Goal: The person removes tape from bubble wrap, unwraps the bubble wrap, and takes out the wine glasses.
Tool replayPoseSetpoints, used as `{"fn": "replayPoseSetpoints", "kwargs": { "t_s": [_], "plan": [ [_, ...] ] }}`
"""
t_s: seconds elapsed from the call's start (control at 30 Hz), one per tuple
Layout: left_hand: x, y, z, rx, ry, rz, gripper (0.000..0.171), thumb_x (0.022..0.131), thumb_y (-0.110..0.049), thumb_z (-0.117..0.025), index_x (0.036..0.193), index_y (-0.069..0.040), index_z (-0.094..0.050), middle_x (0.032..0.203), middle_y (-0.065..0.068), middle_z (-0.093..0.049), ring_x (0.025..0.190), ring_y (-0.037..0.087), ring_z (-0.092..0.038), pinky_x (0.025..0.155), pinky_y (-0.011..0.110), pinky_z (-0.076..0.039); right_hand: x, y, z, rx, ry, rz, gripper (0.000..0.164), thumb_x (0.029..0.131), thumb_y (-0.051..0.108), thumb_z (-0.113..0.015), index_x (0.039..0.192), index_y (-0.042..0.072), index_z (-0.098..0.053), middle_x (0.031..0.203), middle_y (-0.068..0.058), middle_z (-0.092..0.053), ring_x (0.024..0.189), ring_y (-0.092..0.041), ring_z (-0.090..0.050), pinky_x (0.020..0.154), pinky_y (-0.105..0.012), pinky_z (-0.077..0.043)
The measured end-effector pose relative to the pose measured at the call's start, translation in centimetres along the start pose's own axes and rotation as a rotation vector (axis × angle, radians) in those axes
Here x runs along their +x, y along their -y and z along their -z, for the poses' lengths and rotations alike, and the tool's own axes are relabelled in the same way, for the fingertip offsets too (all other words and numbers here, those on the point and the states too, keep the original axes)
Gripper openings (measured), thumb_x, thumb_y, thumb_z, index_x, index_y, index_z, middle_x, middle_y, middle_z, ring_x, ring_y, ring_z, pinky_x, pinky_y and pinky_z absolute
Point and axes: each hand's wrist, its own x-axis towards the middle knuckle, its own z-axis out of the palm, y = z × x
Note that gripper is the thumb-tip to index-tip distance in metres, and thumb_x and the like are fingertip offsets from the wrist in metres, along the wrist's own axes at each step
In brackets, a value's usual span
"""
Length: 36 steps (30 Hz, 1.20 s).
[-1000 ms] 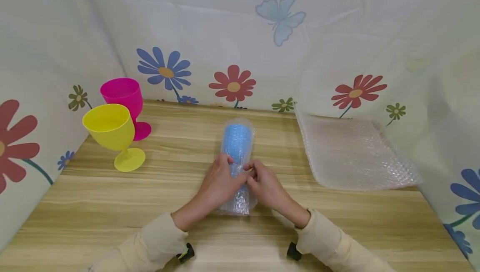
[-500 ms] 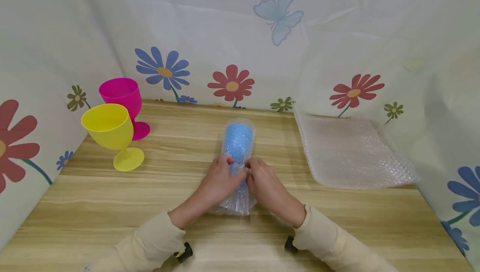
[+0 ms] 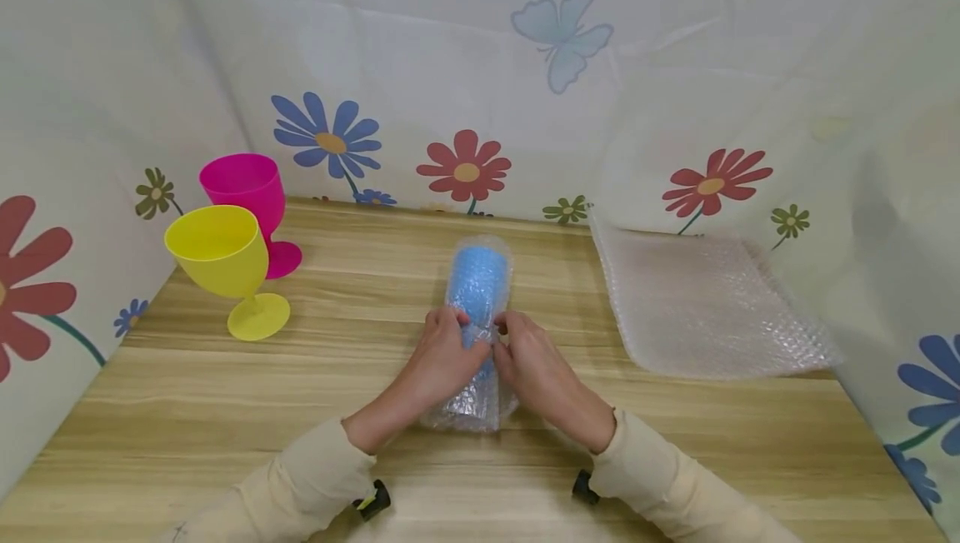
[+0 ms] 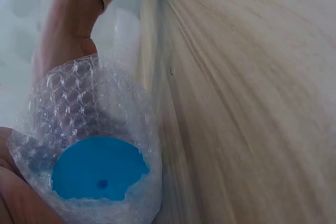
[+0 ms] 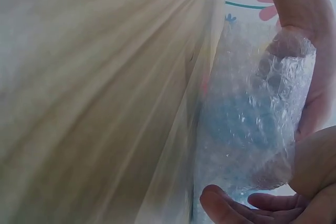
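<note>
A blue goblet [image 3: 480,276] lies on its side on the table, rolled in clear bubble wrap [image 3: 472,406]. Its round blue foot [image 4: 100,169] shows through the open end of the roll in the left wrist view. My left hand [image 3: 442,360] grips the roll from the left, its thumb across the top. On the other side my right hand [image 3: 534,364] pinches the wrap near the goblet's middle, and the two thumbs nearly meet. In the right wrist view the right fingers [image 5: 226,208] curl beside the wrap; the stem is mostly hidden by hands and plastic.
At the left stand a yellow goblet [image 3: 225,256] and, behind it, a magenta goblet [image 3: 247,189], both upright. A flat sheet of bubble wrap [image 3: 697,310] lies at the right with one corner against the cloth backdrop [image 3: 450,52]. The wooden table [image 3: 360,276] is walled by this flowered cloth.
The hands and the wrapped goblet have stayed nearly in place. My right fingers and thumb have shifted slightly along the wrap, and the wrap's near end has spread a little.
</note>
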Motion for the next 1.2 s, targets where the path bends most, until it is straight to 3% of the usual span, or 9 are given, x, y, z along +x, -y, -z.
{"fn": "replayPoseSetpoints", "kwargs": {
  "t_s": [0.2, 0.5, 0.77, 1.03, 1.1, 1.2],
  "plan": [
    [-0.1, -0.1, -0.1, 0.034, -0.017, 0.008, 0.044, 0.091, -0.028, -0.068, 0.123, -0.004, -0.050, 0.124, 0.017, -0.047, 0.098, 0.029, -0.053, 0.080, 0.042, -0.050, 0.1, -0.1, -0.1, -0.006, -0.017, 0.016, 0.025, 0.094, -0.007, -0.057, 0.118, -0.011, -0.059, 0.112, -0.024, -0.066, 0.103, -0.033, -0.067, 0.083, -0.044, -0.059],
    [0.3, 0.1, -0.2, -0.027, 0.000, 0.028, 0.044, 0.089, -0.028, -0.064, 0.124, -0.004, -0.054, 0.131, 0.018, -0.051, 0.111, 0.032, -0.053, 0.092, 0.048, -0.048, 0.2, -0.4, 0.2, 0.033, 0.023, -0.049, 0.031, 0.093, -0.004, -0.055, 0.123, -0.014, -0.059, 0.116, -0.026, -0.065, 0.108, -0.035, -0.065, 0.090, -0.047, -0.056],
    [0.3, -0.1, -0.3, -0.008, -0.003, 0.063, 0.044, 0.087, -0.023, -0.071, 0.121, -0.005, -0.052, 0.131, 0.020, -0.048, 0.101, 0.033, -0.055, 0.083, 0.046, -0.049, -0.1, -0.7, 0.6, 0.089, 0.037, -0.029, 0.028, 0.094, 0.000, -0.056, 0.119, -0.009, -0.065, 0.110, -0.020, -0.069, 0.085, -0.019, -0.067, 0.071, -0.032, -0.058],
    [0.2, -0.4, -0.4, -0.005, -0.003, 0.049, 0.046, 0.090, -0.028, -0.073, 0.124, -0.005, -0.053, 0.135, 0.020, -0.046, 0.106, 0.034, -0.055, 0.089, 0.048, -0.049, -0.1, -1.2, 0.6, 0.072, 0.028, 0.011, 0.019, 0.095, -0.003, -0.051, 0.104, -0.004, -0.068, 0.081, -0.004, -0.059, 0.070, -0.014, -0.055, 0.061, -0.028, -0.050],
    [0.2, -0.4, -0.5, -0.004, -0.002, 0.043, 0.045, 0.090, -0.027, -0.072, 0.125, -0.005, -0.053, 0.136, 0.020, -0.046, 0.106, 0.034, -0.056, 0.089, 0.048, -0.050, -0.1, -1.1, 0.6, 0.076, 0.038, -0.007, 0.019, 0.095, -0.003, -0.051, 0.104, -0.005, -0.068, 0.080, -0.005, -0.060, 0.069, -0.015, -0.056, 0.061, -0.029, -0.050],
    [0.2, -0.3, -0.6, -0.008, 0.004, 0.034, 0.044, 0.091, -0.025, -0.070, 0.125, -0.005, -0.052, 0.137, 0.020, -0.045, 0.105, 0.034, -0.056, 0.089, 0.048, -0.050, 0.0, -1.0, 0.8, 0.093, 0.071, -0.055, 0.022, 0.096, 0.000, -0.054, 0.112, -0.006, -0.067, 0.093, -0.011, -0.068, 0.077, -0.018, -0.065, 0.066, -0.030, -0.056]
  ]
}}
